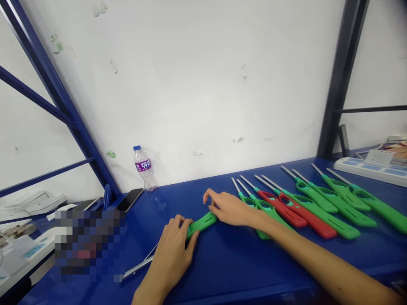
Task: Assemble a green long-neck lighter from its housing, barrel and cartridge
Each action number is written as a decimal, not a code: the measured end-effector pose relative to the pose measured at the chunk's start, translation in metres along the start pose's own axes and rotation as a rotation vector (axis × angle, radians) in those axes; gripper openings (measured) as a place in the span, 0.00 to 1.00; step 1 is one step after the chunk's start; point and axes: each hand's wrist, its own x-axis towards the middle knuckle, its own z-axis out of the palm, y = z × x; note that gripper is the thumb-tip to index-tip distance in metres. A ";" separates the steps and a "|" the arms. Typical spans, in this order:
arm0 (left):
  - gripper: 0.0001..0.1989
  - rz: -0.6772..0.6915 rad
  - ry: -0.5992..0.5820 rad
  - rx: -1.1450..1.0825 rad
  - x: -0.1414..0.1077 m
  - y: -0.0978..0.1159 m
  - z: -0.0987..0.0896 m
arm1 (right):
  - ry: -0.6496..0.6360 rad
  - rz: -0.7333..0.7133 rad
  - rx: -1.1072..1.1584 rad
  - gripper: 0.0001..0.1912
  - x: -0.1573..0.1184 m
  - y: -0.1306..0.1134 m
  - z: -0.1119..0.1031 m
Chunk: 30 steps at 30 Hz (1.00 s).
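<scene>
My left hand [173, 250] is closed around a green long-neck gas lighter [202, 225] low over the blue table, covering its trigger part. Silver rods [140, 267] stick out on the near-left side of this hand; I cannot tell which of them belongs to the lighter. My right hand [230, 207] hovers at the lighter's handle end, thumb and forefinger bent but apart, with nothing visible between them. To its right lies a row of similar lighters, several green [346, 207] and two red [318, 220], their metal necks pointing toward the wall.
A plastic bottle [144, 169] with a blue cap stands by the white wall. Beside it lies a dark phone [129, 200]. White power strips [372, 169] sit at the right and far left. Blue metal posts [73, 114] frame the table [219, 271]. A patch at left is pixelated.
</scene>
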 end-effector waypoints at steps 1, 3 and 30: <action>0.13 0.001 -0.002 -0.001 0.000 0.000 0.000 | -0.007 0.001 0.002 0.11 0.000 0.000 0.000; 0.14 0.003 -0.007 0.001 0.000 0.000 0.000 | -0.014 0.001 0.007 0.11 0.000 0.000 0.001; 0.14 -0.002 -0.007 -0.024 0.001 -0.001 0.000 | -0.099 0.039 0.067 0.06 0.002 0.005 0.006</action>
